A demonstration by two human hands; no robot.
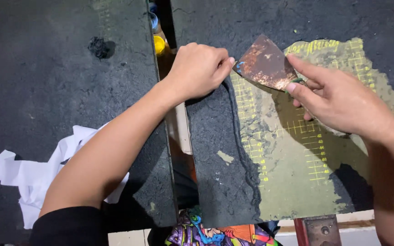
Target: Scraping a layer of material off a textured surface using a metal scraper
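The scraper [266, 64] is pretty beat up: a wide flat blade, rusty brown all over with pale worn patches and a bit of blue at the left corner, and a sliver of green handle peeking out between the fingers. The right hand [338, 98] has it pinched, thumb under the blade's lower edge and index finger stretched along the top edge, the other fingers curled around the handle. The blade sits tilted, its left corner almost touching the left hand [197, 68], which is closed into a loose fist, thumb and forefinger pinching the edge of the black layer [215, 136] right beside the blade. That black crusty stuff covers the board [297, 182] and is scraped off under and below the right hand, showing an olive-green surface with yellow grid lines and markings. A ridge of rolled-up black runs down from the left hand. Left of the left forearm is a second board [46, 91], all black, with crumpled white paper [33, 175] lying next to that arm. As for containers, just above the left hand in the gap there's a yellow cap [159, 44] and a blue one [153, 20], contents can't be seen.
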